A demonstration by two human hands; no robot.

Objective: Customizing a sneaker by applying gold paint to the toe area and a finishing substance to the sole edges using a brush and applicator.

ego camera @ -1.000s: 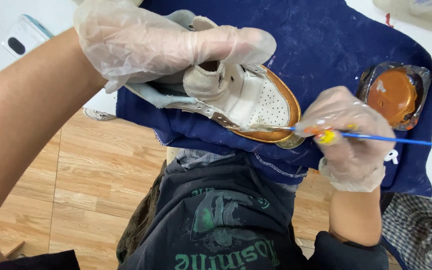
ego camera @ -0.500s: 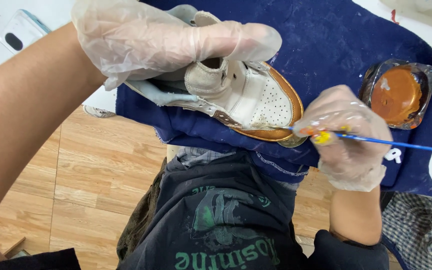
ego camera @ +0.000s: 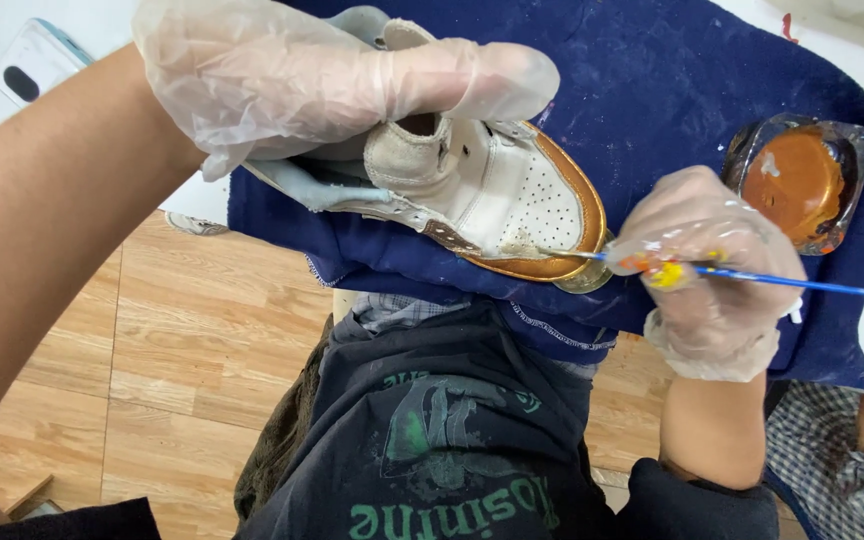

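The left hand, in a clear plastic glove, reached in from the upper left and closed its fingers over the collar of the white leather sneaker with tan-gold trim, which lay on the dark blue cloth. The gloved right hand pinched a thin blue-handled paintbrush, its tip touching the shoe's toe edge, near the clear dish of orange-brown paint.

navy cloth | phone top left | wooden floor | checked fabric
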